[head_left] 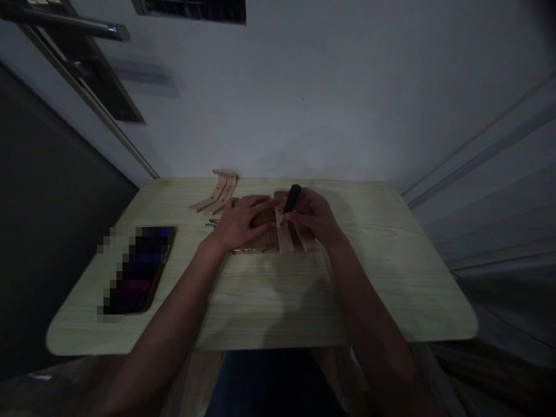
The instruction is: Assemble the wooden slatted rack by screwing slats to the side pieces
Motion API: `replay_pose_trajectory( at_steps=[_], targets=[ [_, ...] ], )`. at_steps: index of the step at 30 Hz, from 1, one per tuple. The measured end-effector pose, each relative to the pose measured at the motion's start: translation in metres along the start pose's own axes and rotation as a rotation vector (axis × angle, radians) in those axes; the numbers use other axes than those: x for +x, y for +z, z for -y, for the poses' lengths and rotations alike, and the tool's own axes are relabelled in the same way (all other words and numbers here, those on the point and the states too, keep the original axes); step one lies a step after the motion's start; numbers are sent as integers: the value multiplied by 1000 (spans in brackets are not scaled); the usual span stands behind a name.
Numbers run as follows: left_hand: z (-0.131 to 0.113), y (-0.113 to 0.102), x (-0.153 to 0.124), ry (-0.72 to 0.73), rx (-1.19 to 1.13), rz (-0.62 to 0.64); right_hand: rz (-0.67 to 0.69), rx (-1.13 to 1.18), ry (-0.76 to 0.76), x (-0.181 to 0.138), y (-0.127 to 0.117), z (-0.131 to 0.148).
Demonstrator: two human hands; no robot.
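Observation:
My left hand [238,223] lies with fingers spread over a brown wooden board [263,238], its fingertips reaching a pale wooden strip [285,240] at the board's right side. A black-handled screwdriver [293,197] is in my right hand [317,214], pinched between thumb and fingers and tilted. Its lower end is over the pale strip, by a small dark screw [282,223]. Partly under my right hand is a second pale wooden piece [307,240]. How the strips join the board is hidden.
Two bent pale wooden pieces with holes [220,194] lie at the table's back left. Several dark screws [212,222] are beside my left hand. A phone [145,269] rests at the left of the light wood table [382,260]. Behind stands a white door [304,75] with a metal handle [95,29].

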State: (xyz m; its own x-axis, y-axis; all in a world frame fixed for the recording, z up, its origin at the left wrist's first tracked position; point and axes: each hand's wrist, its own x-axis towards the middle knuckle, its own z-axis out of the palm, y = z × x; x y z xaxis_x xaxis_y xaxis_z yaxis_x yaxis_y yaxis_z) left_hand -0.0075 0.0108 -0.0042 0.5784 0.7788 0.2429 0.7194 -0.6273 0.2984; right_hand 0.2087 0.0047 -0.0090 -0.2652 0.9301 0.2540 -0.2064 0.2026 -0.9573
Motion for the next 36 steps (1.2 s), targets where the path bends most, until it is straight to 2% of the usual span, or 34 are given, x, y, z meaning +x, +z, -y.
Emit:
replay_pose_trajectory(
  at_steps=[11,16,24,36],
  targets=[
    [0,0,0,-1,-3,1,-55,-115,-23,1,4,2],
    [-3,-2,0,-11,-14,4,-20,-108,-72,2,2,2],
    [-1,-2,0,13,-30,-6,54,-130,-105,-1,5,18],
    [0,1,5,37,47,0,87,-548,-320,7,7,49]
  ],
)
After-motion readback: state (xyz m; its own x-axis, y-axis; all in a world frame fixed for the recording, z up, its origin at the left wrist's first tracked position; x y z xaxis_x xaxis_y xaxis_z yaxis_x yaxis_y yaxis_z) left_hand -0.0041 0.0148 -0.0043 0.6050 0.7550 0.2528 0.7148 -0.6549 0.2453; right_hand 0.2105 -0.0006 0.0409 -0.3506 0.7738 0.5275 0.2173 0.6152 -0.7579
